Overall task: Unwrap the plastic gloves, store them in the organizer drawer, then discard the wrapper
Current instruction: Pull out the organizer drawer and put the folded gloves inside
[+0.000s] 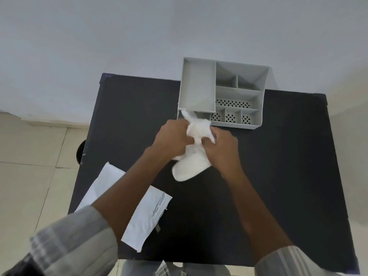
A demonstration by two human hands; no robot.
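Your left hand (pixel 175 136) and right hand (pixel 221 148) both clutch the crumpled white plastic gloves (pixel 194 152); loose ends may snag the grey organizer's pull-out drawer (pixel 201 115) rim and spill onto the black counter (pixel 278 176).

Table (pixel 278 176) stands against the wall (pixel 139 36). Organizer (pixel 223 92) sits at the table's far edge, right of centre, its drawer (pixel 180 114) pulled out toward the person at the organizer's front left. Both hands are just in front of the drawer: left hand (pixel 171 136), right hand (pixel 221 148), bunched gloves (pixel 191 162) between them, upper end reaching into the drawer. Wrapper (pixel 143 214) lies flat at the table's near left, under the left forearm.
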